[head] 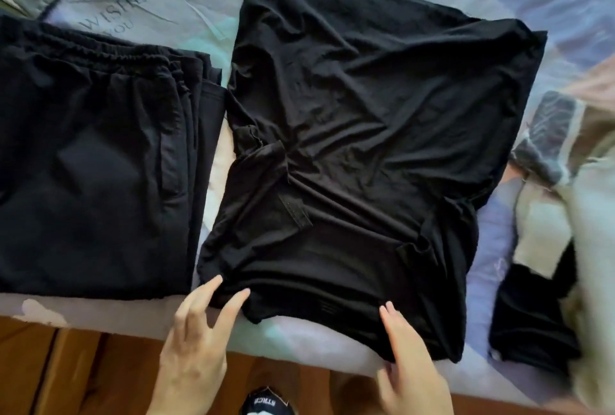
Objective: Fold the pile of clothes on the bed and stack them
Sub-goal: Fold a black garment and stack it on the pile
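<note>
Black shirt point(359, 135) lies spread and wrinkled mid-bed point(186, 5), running from 12 o'clock to its hem at 6 o'clock; folded black stack point(93, 161) sits just beside it at 9 o'clock, unsorted pile point(549, 248) at 3 o'clock. Left hand point(196, 338) has its fingers straight and spread, tips touching the shirt's near-left corner, gripping nothing. Right hand point(409, 364) has its fingers straight and together, tips on the near edge, holding nothing.

The bed point(186, 8), under a pale printed cover, carries a black garment point(359, 135) spread flat just beyond both hands point(189, 358). A stack of folded black clothes point(93, 161) lies beyond the left hand; unfolded clothes point(545, 248) are heaped past the right hand point(409, 371).
</note>
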